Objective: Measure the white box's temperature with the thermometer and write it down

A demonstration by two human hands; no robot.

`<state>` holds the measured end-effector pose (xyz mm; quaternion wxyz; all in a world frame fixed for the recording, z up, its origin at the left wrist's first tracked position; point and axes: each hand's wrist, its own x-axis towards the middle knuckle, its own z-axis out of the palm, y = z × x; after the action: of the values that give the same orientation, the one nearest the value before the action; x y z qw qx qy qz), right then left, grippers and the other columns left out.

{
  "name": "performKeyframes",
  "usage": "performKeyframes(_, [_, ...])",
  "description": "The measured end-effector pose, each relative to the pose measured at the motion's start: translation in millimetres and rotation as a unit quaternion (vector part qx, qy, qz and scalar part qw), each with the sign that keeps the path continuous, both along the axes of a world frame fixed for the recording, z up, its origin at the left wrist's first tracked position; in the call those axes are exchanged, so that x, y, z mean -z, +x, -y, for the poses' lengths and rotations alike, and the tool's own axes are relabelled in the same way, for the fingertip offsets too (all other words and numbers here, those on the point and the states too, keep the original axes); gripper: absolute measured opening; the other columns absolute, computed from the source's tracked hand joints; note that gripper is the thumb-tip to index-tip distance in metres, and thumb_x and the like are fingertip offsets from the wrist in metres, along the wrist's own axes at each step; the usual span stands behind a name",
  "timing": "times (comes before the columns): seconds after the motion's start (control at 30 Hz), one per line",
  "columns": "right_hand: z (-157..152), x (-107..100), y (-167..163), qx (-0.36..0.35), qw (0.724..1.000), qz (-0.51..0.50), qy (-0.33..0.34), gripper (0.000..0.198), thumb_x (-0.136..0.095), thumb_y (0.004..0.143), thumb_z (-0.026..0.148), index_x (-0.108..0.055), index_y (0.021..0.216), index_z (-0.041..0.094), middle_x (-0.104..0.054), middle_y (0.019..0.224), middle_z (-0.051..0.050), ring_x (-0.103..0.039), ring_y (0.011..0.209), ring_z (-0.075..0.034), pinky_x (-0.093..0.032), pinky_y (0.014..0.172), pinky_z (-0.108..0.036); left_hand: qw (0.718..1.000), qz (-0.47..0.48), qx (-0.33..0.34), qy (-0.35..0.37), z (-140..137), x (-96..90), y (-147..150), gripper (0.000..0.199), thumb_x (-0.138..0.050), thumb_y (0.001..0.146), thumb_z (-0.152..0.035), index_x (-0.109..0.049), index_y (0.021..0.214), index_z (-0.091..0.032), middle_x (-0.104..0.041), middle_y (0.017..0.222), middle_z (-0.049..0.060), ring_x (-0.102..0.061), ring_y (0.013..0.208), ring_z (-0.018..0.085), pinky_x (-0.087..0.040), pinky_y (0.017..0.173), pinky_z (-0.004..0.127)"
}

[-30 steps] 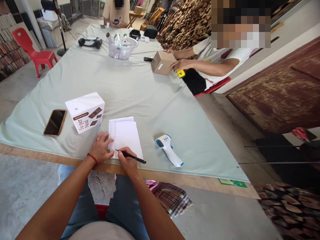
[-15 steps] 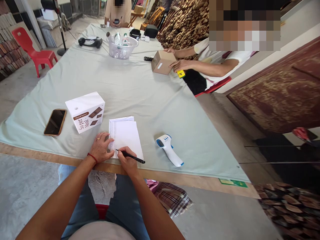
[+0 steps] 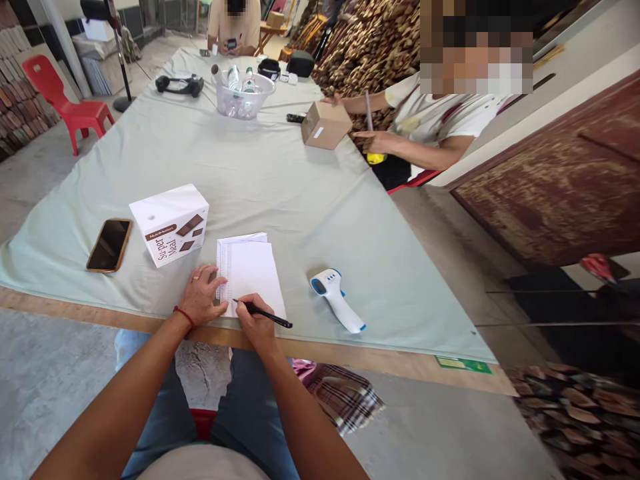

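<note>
My right hand (image 3: 255,325) pinches a slim black pen (image 3: 263,314) on white folded paper (image 3: 250,270) at the near edge of the pale-green-clothed counter (image 3: 280,180); my left hand (image 3: 201,297) lies flat on the paper, holding nothing.

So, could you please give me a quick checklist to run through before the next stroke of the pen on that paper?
1. Left hand pressing down the paper at its left edge: ok.
2. Right hand gripping the pen: ok.
3. Pen tip on the paper's lower left: ok.
4. Paper lying fully on the table: ok, though near its edge.
5. White box and thermometer apart from the paper: ok.
6. Ink flowing: cannot tell.
</note>
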<state>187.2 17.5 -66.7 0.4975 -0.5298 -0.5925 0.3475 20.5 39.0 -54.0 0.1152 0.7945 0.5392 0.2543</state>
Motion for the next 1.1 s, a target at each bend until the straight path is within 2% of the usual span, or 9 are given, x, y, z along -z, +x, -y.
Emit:
performKeyframes(0.4, [0.9, 3.1, -0.2, -0.023, 1.000, -0.001, -0.004, 0.011, -0.054, 0.074, 0.026, -0.054, 0.064, 0.022, -0.054, 0.058, 0.004, -0.051, 0.057, -0.014, -0.046, 0.059, -0.027, 1.000, -0.011, 0.000, 0.005, -0.6, 0.5, -0.1, 0.044, -0.070, 0.068, -0.032, -0.063, 0.110, -0.020, -0.051, 0.127, 0.013, -0.043, 0.127, 0.032, -0.030, 0.113, 0.050])
performKeyframes(0.57, [2.0, -1.2, 6.5, 0.061, 0.997, 0.018, 0.049, 0.011, -0.052, 0.082, 0.027, -0.060, 0.075, 0.021, -0.060, 0.068, 0.001, -0.057, 0.064, -0.016, -0.049, 0.063, -0.028, 1.000, -0.010, 0.000, 0.011, -0.2, 0.6, -0.6, 0.044, -0.070, 0.068, -0.031, -0.064, 0.109, -0.019, -0.051, 0.126, 0.013, -0.043, 0.127, 0.032, -0.030, 0.113, 0.049])
performKeyframes(0.63, [-7.0, -4.3, 15.8, 0.069, 0.991, 0.063, 0.093, 0.016, -0.049, 0.087, 0.027, -0.064, 0.090, 0.020, -0.065, 0.082, -0.003, -0.062, 0.077, -0.018, -0.052, 0.072, -0.030, 1.000, -0.007, 0.000, 0.008, 0.0, 0.5, -1.2, 0.043, -0.070, 0.068, -0.030, -0.064, 0.109, -0.019, -0.051, 0.126, 0.013, -0.043, 0.127, 0.032, -0.030, 0.113, 0.048])
performKeyframes(0.73, [-36.4, -7.0, 34.8, 0.029, 0.968, 0.203, 0.145, 0.030, -0.041, 0.090, 0.019, -0.063, 0.110, 0.020, -0.066, 0.101, -0.008, -0.063, 0.094, -0.021, -0.051, 0.084, -0.035, 1.000, 0.002, 0.000, 0.010, -1.5, 0.1, -1.3, 0.041, -0.070, 0.067, -0.028, -0.064, 0.107, -0.020, -0.051, 0.126, 0.013, -0.043, 0.127, 0.032, -0.031, 0.113, 0.049])
performKeyframes(0.83, [-71.8, -8.3, 55.8, -0.008, 0.919, 0.375, 0.124, 0.048, -0.036, 0.084, 0.005, -0.058, 0.124, 0.017, -0.064, 0.114, -0.014, -0.060, 0.102, -0.026, -0.050, 0.088, -0.041, 0.999, 0.032, -0.002, 0.014, -3.5, 0.0, -0.3, 0.040, -0.071, 0.066, -0.026, -0.064, 0.105, -0.020, -0.052, 0.125, 0.012, -0.044, 0.126, 0.032, -0.033, 0.111, 0.050])
performKeyframes(0.9, [-87.0, -10.4, 71.4, -0.020, 0.896, 0.430, 0.111, 0.056, -0.035, 0.081, 0.001, -0.052, 0.133, 0.015, -0.060, 0.124, -0.016, -0.056, 0.112, -0.027, -0.047, 0.094, -0.043, 0.997, 0.079, -0.006, 0.019, -1.8, 1.5, -2.4, 0.037, -0.070, 0.067, -0.025, -0.063, 0.103, -0.020, -0.054, 0.122, 0.012, -0.047, 0.123, 0.031, -0.037, 0.108, 0.048])
performKeyframes(1.0, [-86.5, -14.8, 100.4, 0.033, 0.886, 0.455, 0.076, 0.056, -0.039, 0.086, 0.010, -0.041, 0.142, 0.014, -0.053, 0.134, -0.017, -0.048, 0.124, -0.027, -0.042, 0.102, -0.043, 0.979, 0.189, -0.071, 0.036, 9.0, 8.2, -18.8, 0.019, -0.065, 0.076, -0.027, -0.058, 0.092, -0.021, -0.059, 0.104, 0.007, -0.057, 0.103, 0.023, -0.047, 0.094, 0.040])
performKeyframes(1.03, [-80.8, -15.9, 111.2, 0.072, 0.880, 0.467, 0.043, 0.055, -0.044, 0.088, 0.018, -0.039, 0.142, 0.013, -0.052, 0.135, -0.018, -0.046, 0.126, -0.029, -0.040, 0.103, -0.045, 0.965, 0.224, -0.124, 0.050, 13.7, 11.2, -28.9, 0.015, -0.063, 0.078, -0.030, -0.054, 0.087, -0.021, -0.057, 0.095, 0.005, -0.058, 0.093, 0.020, -0.049, 0.088, 0.037])
performKeyframes(1.1, [-65.4, -16.8, 132.3, 0.154, 0.852, 0.496, -0.066, 0.062, -0.056, 0.086, 0.037, -0.043, 0.139, 0.008, -0.051, 0.133, -0.023, -0.045, 0.125, -0.036, -0.039, 0.101, -0.050, 0.922, 0.263, -0.266, 0.094, 20.4, 15.6, -54.2, 0.023, -0.064, 0.078, -0.036, -0.048, 0.083, -0.021, -0.051, 0.083, 0.001, -0.055, 0.080, 0.018, -0.050, 0.081, 0.036])
